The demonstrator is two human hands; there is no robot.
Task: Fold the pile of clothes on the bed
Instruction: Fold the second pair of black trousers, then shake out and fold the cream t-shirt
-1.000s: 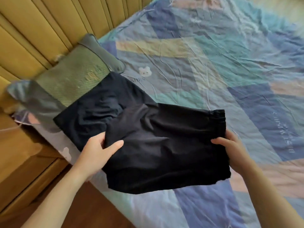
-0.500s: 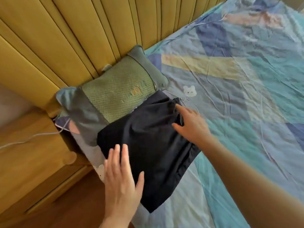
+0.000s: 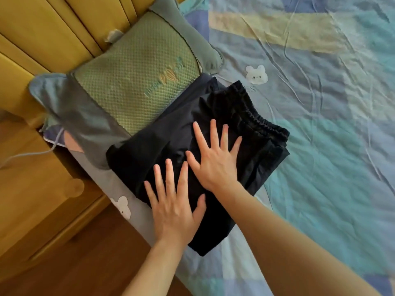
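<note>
Folded black shorts (image 3: 256, 144) with a gathered elastic waistband lie on top of another dark folded garment (image 3: 147, 150) at the near edge of the bed (image 3: 320, 124), beside the pillow. My left hand (image 3: 173, 201) presses flat on the near part of the stack, fingers straight and spread. My right hand (image 3: 213, 154) lies flat on the middle of the shorts, fingers spread toward the waistband. Neither hand grips the cloth.
A green and grey pillow (image 3: 132, 77) leans at the yellow padded headboard (image 3: 53, 28). A wooden nightstand (image 3: 32, 189) with a white cable (image 3: 27, 154) stands left of the bed. The patchwork sheet with bear prints stretches to the right.
The shorts, held up in both hands a second ago, were laid down on the dark garment by the pillow. Both hands have let go and now press flat on the stack.
</note>
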